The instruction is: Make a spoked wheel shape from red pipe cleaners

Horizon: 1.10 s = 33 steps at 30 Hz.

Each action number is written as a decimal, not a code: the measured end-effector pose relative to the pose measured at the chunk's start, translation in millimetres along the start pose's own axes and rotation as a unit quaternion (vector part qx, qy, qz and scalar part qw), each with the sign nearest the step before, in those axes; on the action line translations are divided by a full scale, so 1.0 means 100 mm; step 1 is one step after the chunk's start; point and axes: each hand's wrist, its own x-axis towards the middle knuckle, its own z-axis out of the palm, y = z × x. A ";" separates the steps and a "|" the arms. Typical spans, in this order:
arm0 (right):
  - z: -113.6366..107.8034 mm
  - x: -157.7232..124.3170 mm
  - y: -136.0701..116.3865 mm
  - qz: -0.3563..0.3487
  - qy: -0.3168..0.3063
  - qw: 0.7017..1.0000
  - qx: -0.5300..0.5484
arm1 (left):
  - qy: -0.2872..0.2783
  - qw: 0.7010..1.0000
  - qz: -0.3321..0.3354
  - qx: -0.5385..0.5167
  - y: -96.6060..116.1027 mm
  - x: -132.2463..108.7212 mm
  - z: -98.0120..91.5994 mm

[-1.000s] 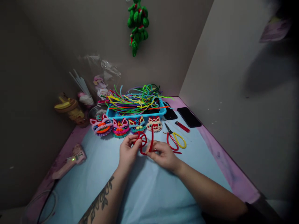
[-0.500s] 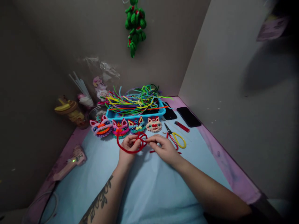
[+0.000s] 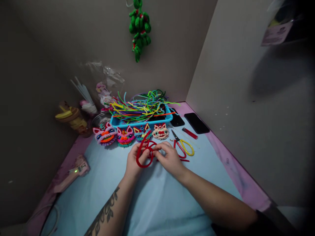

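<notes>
A red pipe cleaner (image 3: pixel 138 156), bent into loops, is between my two hands above the blue cloth. My left hand (image 3: pixel 135 160) is closed on its loops, with the thumb on top. The fingertips of my right hand (image 3: pixel 167 158) pinch the right side of the same loops. Just beyond the hands stands a row of fuzzy animal heads: a purple and orange one (image 3: pixel 105 135), a pink one (image 3: pixel 125 136), a teal one (image 3: pixel 141 132) and a cream one (image 3: pixel 160 131).
Scissors (image 3: pixel 183 146) with red and yellow handles, a red lighter (image 3: pixel 190 133) and a phone (image 3: pixel 197 123) lie at the right. Behind is a blue tray (image 3: pixel 123 125) of colourful pipe cleaners. A pink hot-glue gun (image 3: pixel 73 173) lies left. Red pieces lie beside the scissors.
The red pipe cleaner's long free end has swung from the left to stand upright over the loops, its curve now narrower. The view has shifted slightly.
</notes>
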 end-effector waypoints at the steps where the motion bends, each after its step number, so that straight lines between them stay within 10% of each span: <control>1: 0.00 0.00 0.00 0.000 -0.001 1.000 0.002 | 0.000 1.000 -0.003 0.001 0.00 0.00 0.00; 33: 0.01 0.02 0.10 -0.037 -0.058 0.998 0.006 | 0.007 0.991 0.093 0.097 0.01 -0.03 0.03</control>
